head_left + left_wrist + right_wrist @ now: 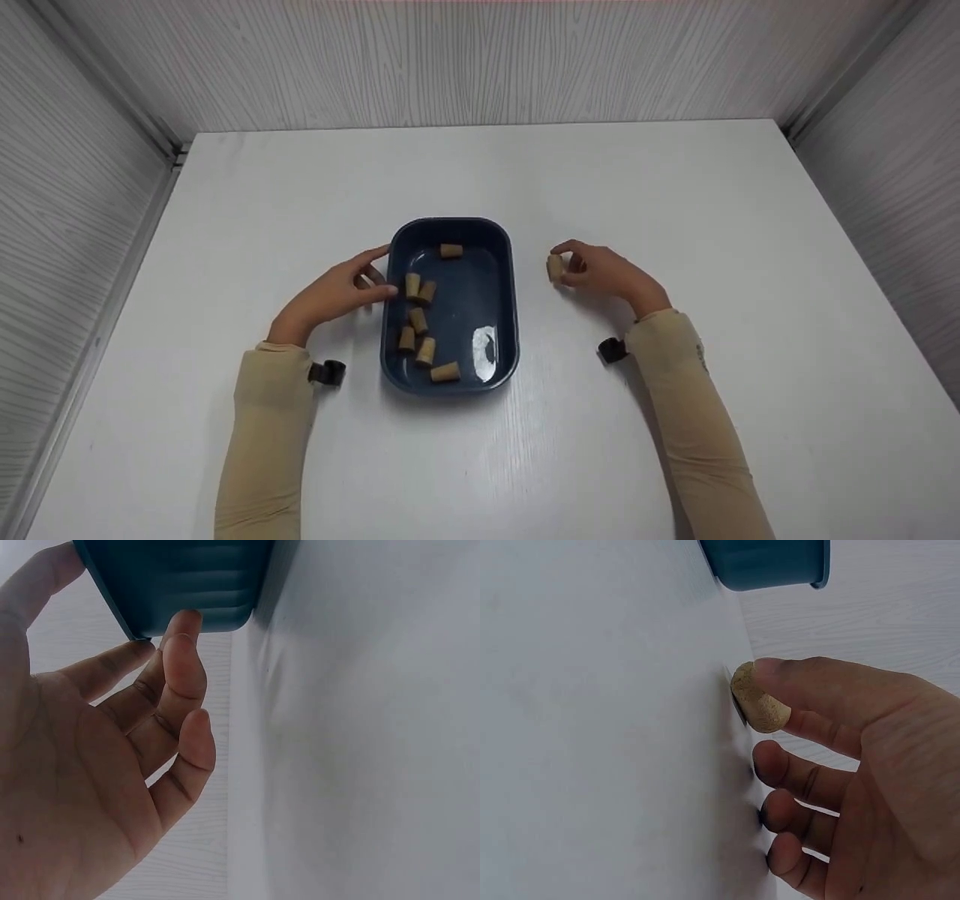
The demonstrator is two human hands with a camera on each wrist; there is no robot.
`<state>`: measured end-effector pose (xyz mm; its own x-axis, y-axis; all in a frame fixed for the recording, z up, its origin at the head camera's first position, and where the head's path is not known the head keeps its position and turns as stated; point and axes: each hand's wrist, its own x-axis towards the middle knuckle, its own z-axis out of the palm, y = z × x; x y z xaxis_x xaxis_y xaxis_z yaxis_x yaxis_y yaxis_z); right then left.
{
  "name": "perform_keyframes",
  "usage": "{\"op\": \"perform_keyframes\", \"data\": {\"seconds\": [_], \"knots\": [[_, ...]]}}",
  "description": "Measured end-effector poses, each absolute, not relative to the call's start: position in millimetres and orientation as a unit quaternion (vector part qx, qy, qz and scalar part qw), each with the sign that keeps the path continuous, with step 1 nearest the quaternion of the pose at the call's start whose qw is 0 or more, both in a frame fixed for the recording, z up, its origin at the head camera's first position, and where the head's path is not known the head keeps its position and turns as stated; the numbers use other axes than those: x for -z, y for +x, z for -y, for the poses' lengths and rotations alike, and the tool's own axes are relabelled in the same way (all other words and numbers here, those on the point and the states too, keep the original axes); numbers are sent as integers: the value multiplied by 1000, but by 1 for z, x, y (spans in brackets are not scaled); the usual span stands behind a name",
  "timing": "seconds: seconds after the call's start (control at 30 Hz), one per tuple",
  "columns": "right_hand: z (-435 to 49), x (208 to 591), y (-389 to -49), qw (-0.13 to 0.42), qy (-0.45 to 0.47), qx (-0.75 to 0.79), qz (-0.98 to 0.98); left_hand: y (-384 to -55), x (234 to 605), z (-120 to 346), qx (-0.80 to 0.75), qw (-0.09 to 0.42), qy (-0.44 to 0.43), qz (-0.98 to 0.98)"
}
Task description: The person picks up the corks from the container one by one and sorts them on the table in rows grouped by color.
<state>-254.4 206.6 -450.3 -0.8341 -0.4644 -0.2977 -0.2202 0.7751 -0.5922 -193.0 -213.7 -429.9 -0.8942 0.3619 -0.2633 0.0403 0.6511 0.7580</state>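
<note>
Right hand (606,271) pinched 1 cork (555,268) at the counter (675,195), to the right of the blue tray (472,307) with 7 other corks (418,321), where, I judged, a light, even fingertip grip would serve best while the left hand (330,294), fingers spread, touched the tray.

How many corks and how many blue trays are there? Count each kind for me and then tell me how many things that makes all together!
Corks: 8 (7 inside the blue tray, 1 held by the right hand)
Blue trays: 1
Total: 9
</note>
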Motion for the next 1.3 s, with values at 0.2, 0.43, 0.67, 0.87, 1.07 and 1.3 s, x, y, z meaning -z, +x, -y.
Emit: {"op": "perform_keyframes", "data": {"seconds": [0.2, 0.43, 0.67, 0.87, 1.07, 1.3], "knots": [[-209, 447, -255, 225, -180, 299, -910, -193, 431, 214, -403, 202, 112, -886], [-211, 443, -256, 207, -185, 309, -910, -196, 429, 213, -403, 208, 105, -885], [-210, 440, -255, 199, -188, 307, -911, -195, 430, 213, -413, 212, 106, -880], [-207, 434, -252, 170, -206, 319, -909, -192, 432, 214, -418, 211, 110, -877], [-201, 427, -248, 145, -232, 324, -906, -192, 432, 216, -411, 209, 110, -881], [-195, 423, -242, 140, -255, 346, -892, -193, 434, 214, -411, 206, 111, -881]]}}
